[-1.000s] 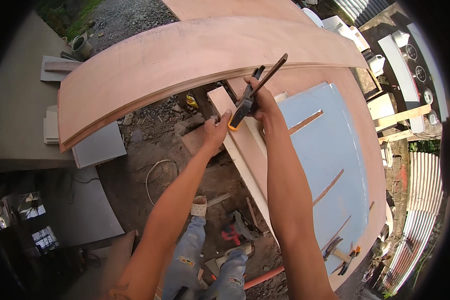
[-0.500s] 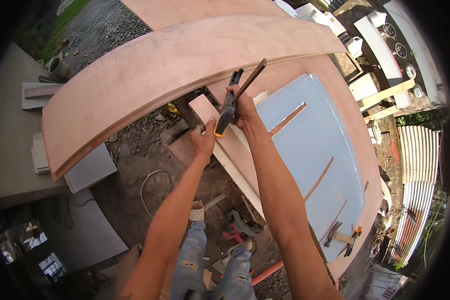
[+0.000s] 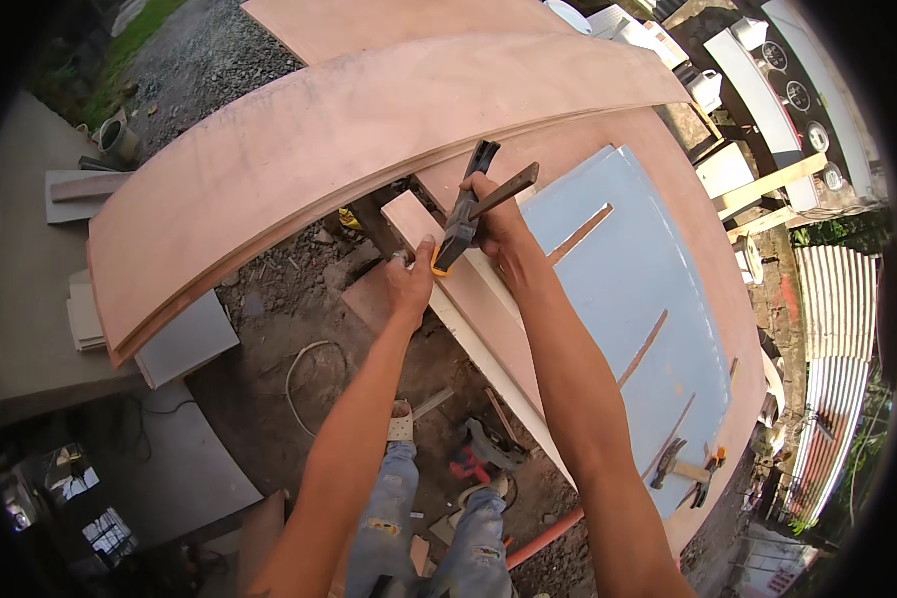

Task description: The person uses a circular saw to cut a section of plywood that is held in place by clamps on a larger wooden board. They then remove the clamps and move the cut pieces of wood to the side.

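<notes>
The left hand (image 3: 411,281) pinches the near end of a bar clamp (image 3: 465,214) at the edge of the plywood strip (image 3: 468,289). Just beyond, the right hand (image 3: 493,214) is closed around the clamp's handle. A long plywood sheet (image 3: 349,140) arcs behind.

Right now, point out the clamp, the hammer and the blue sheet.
clamp (image 3: 460,231), head view, on its dark body.
hammer (image 3: 680,466), head view, on its wooden handle.
blue sheet (image 3: 628,279), head view, on its bare middle.
</notes>
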Available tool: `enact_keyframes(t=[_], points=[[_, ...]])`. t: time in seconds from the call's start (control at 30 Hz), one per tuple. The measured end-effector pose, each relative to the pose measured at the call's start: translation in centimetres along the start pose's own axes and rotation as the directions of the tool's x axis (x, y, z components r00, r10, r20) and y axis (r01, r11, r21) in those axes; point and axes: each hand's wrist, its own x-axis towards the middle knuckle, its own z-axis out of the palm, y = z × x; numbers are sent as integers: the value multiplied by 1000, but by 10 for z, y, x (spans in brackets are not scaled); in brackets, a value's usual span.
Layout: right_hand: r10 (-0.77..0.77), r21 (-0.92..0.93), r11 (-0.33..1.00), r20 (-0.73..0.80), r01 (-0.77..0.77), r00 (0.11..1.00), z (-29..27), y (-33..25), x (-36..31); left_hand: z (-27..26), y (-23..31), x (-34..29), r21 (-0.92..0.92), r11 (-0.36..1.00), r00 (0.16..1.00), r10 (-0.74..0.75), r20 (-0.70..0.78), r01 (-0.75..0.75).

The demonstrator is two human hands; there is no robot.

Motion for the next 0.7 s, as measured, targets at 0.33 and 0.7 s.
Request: enact_keyframes(t=[0.33,0.7], points=[[165,-43,986,58,-163,985,-19,-19,37,-6,-9,7,14,999,997,50,-61,-50],[-658,221,729,-35,648,753,-8,-63,-21,1,2,-3,-29,994,994,107,24,-106]])
